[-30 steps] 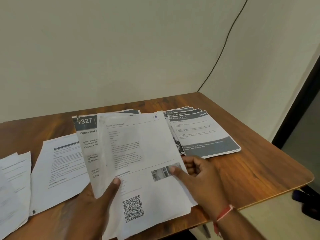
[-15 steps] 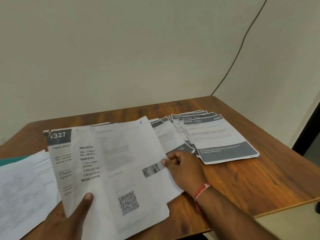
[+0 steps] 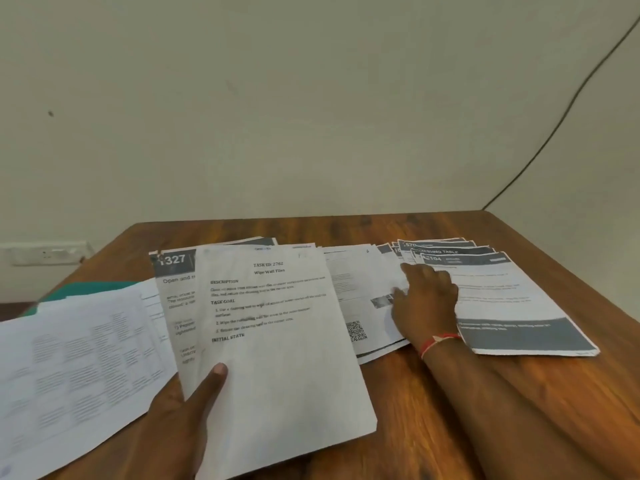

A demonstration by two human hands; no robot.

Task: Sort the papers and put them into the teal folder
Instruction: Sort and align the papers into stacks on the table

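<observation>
1. left hand [image 3: 180, 420] grips a stack of papers [image 3: 277, 358] at six o'clock, thumb curled over the top sheet.
2. right hand [image 3: 427, 301] lies flat, fingers straight, on the qr sheet [image 3: 360, 306], two o'clock from the stack.
3. teal folder [image 3: 93, 287] sits at nine o'clock beneath loose sheets [image 3: 76, 358] on the wooden table [image 3: 405, 410].

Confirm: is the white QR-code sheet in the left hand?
No, the white QR-code sheet lies flat under the right hand; the left hand grips other papers.

The left hand [image 3: 180, 410] holds a stack of papers [image 3: 277, 358]. Right of the stack, the right hand [image 3: 426, 299] rests on a sheet [image 3: 360, 289]. Left of it, the teal folder [image 3: 93, 289] peeks out under white pages [image 3: 76, 358].
</observation>
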